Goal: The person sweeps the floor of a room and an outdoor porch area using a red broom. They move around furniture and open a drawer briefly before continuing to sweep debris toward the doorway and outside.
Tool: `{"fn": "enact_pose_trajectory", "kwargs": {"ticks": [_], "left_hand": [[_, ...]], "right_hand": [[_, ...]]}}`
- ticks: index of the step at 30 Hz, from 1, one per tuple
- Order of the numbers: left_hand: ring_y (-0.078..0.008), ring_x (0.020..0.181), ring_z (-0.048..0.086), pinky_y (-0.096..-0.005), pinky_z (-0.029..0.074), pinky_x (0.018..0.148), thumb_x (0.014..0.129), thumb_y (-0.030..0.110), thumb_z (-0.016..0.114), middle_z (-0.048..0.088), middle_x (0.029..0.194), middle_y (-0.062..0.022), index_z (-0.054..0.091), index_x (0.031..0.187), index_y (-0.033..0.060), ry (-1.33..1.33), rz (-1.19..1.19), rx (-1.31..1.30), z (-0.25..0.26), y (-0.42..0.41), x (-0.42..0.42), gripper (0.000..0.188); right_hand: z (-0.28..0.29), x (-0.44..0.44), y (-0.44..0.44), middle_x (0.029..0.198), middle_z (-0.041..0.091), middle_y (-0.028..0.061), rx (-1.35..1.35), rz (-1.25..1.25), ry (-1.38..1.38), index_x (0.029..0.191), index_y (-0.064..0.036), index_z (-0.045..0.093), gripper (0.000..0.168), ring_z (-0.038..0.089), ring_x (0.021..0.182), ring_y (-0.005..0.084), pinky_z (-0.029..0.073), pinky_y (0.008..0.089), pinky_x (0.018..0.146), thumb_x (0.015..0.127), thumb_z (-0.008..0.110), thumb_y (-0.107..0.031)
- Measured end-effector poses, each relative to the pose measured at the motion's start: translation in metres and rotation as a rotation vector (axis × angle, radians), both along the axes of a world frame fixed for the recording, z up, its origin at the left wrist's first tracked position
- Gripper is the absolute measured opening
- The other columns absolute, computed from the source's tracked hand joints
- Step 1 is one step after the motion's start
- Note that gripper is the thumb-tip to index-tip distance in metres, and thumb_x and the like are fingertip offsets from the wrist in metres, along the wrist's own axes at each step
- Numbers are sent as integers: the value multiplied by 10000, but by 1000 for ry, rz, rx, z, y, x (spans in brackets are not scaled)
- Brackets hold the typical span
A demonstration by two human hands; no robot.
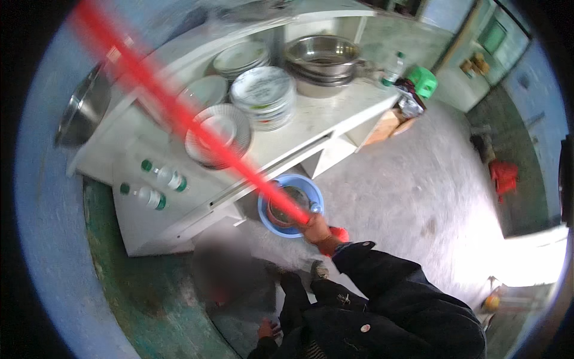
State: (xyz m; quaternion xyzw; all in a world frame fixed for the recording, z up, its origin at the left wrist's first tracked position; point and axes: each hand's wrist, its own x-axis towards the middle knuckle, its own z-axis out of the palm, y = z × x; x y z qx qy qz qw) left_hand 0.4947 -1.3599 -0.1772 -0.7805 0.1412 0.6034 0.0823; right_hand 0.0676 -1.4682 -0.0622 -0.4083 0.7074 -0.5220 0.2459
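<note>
My right hand point(317, 231) is closed around the lower end of a long red pole point(193, 121), which runs up across the view to the upper left and is motion-blurred. A red item point(339, 235) shows just behind my wrist; what it is cannot be made out. Below the pole, on the floor, sits a blue plastic basin point(316, 190) with a round vessel inside, partly covered by the pole. My left hand point(268, 329) hangs low beside my leg, fingers apart, with nothing seen in it.
A white cabinet point(318, 121) bears stacked plates point(264, 89), steel basins point(323, 56) and plastic bottles point(168, 177). A steel bowl point(85, 107) is at the left wall. A cardboard box point(383, 128) and green plastic stool point(423, 82) stand beyond. A blurred dark shape point(224, 264) is near my legs.
</note>
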Motion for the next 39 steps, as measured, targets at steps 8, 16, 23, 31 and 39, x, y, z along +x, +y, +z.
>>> {"fn": "enact_pose_trajectory", "kwargs": {"ticks": [8,16,23,31,39], "left_hand": [[-219,917,596,-392,495,761,877,276,632,582,1186,-127,491,1283,13,474,-543,-343,19,-37,-25,505],[-302,1128,548,-404,425,960,796,302,691,558,1204,-200,499,1262,-40,1037,-1284,-1332,233,-76,-188,609],[-323,979,621,-409,456,917,855,256,611,647,1019,-208,610,1102,-60,1385,-1211,-967,193,-88,-200,401],[-306,902,646,-398,474,861,872,203,572,667,982,-200,642,1001,-69,1534,-1333,-942,232,-73,-226,309],[-275,919,636,-389,461,883,910,272,541,671,952,-172,651,954,-45,1611,-1036,-1052,278,-30,-243,339]], "right_hand": [[18,81,95,814,626,134,333,597,185,868,-114,582,204,632,789,364,492,473,674,743,646,-263],[22,115,131,896,666,156,569,686,212,1006,-113,646,267,643,894,339,498,470,776,758,627,-211],[41,94,167,893,662,173,601,318,101,900,-80,662,209,639,896,345,494,457,778,761,608,-225],[36,91,236,795,656,169,670,90,182,845,-88,650,184,640,782,369,496,468,688,768,573,-237],[64,66,263,742,645,168,593,66,217,821,-97,636,204,631,744,384,480,488,673,736,612,-281]]}}
